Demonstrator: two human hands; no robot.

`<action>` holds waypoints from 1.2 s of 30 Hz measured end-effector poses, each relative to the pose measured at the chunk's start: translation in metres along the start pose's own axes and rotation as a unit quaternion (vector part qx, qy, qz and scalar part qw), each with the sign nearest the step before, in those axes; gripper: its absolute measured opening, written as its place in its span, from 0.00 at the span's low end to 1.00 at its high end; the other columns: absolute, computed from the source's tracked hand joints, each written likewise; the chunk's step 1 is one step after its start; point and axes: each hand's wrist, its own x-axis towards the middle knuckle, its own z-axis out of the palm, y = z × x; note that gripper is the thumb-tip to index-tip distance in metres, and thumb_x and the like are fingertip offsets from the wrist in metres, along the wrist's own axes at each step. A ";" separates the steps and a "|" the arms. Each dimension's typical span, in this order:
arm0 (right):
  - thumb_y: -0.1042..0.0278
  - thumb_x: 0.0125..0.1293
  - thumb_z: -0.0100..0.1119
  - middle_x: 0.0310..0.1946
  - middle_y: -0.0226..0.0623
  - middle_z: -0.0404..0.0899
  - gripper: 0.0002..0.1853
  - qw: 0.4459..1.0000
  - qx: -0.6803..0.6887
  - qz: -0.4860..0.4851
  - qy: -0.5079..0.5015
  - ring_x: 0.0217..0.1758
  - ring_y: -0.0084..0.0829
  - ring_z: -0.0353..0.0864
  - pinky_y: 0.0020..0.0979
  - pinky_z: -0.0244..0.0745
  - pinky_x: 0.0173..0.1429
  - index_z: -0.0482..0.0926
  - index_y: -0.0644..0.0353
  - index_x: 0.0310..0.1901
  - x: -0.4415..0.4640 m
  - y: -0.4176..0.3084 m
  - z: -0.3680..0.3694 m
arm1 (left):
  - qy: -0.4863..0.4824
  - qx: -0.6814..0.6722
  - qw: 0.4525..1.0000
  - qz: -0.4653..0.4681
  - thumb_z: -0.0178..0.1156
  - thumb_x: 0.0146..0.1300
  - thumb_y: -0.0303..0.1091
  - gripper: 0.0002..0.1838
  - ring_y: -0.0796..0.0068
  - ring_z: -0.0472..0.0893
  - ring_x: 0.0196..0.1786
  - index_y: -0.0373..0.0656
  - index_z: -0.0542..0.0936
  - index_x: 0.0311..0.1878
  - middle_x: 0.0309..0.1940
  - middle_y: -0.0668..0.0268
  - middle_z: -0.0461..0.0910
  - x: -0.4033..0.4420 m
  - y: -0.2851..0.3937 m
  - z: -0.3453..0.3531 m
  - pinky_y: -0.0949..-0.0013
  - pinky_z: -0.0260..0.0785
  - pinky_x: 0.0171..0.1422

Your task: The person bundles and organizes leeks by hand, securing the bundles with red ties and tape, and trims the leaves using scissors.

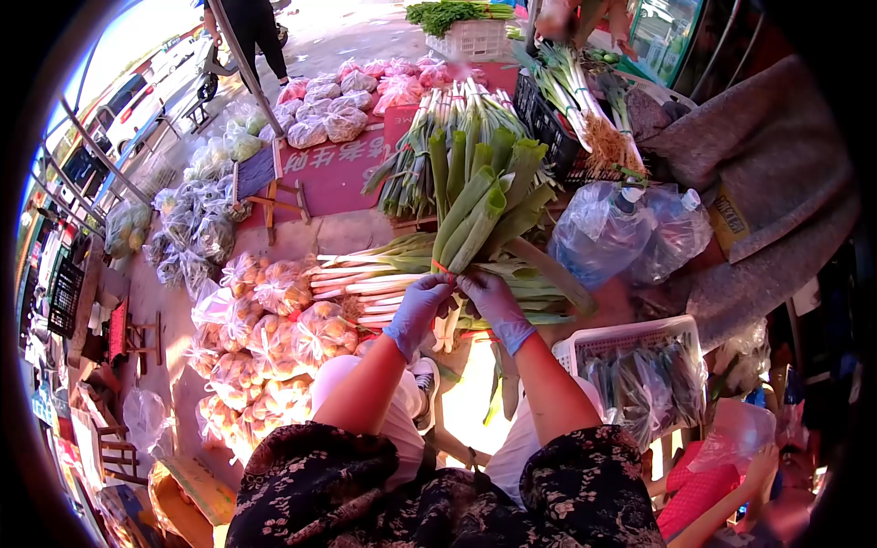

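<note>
Both hands wear thin pale-purple gloves. My left hand (419, 312) and my right hand (497, 308) meet at a bunch of leeks (477, 210) in front of me. Its broad green leaves point away from me, and an orange-red tie (442, 268) shows round it beside my left fingers. The fingers of both hands are closed at the bunch; exactly what each fingertip pinches is hidden. Just beyond my hands, loose leeks (370, 290) lie crosswise, white stalks to the left. Behind them is a pile of tied leeks (461, 108).
Bagged round produce (274, 320) is heaped at left. At right are a white crate (630, 331) of bagged greens, large clear plastic bottles in bags (603, 228) and a black crate (539, 114). Another person's hand (760, 470) is at lower right; a person (254, 36) stands far left.
</note>
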 end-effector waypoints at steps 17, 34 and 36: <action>0.57 0.63 0.54 0.32 0.33 0.81 0.14 0.978 0.149 0.147 -0.003 0.30 0.28 0.83 0.26 0.74 0.28 0.77 0.58 0.43 -0.001 0.013 -0.004 | 0.030 0.140 0.989 -0.037 0.62 0.58 0.36 0.10 0.84 0.72 0.24 0.40 0.80 0.37 0.24 0.71 0.77 0.002 -0.002 -0.003 0.79 0.63 0.29; 0.69 0.63 0.56 0.25 0.27 0.79 0.06 0.987 0.004 -0.126 0.104 0.22 0.16 0.74 0.20 0.71 0.28 0.78 0.62 0.35 0.009 0.042 0.022 | 0.055 0.139 0.978 -0.147 0.54 0.58 0.38 0.07 0.88 0.54 0.11 0.48 0.71 0.27 0.12 0.79 0.60 0.001 0.004 0.006 0.79 0.41 0.15; 0.67 0.63 0.57 0.27 0.29 0.79 0.07 0.993 0.060 -0.078 0.066 0.23 0.18 0.76 0.21 0.73 0.28 0.78 0.61 0.37 0.009 0.041 0.020 | 0.029 0.116 0.977 -0.176 0.54 0.58 0.38 0.08 0.88 0.52 0.11 0.49 0.70 0.25 0.11 0.80 0.57 0.004 0.005 -0.006 0.78 0.39 0.15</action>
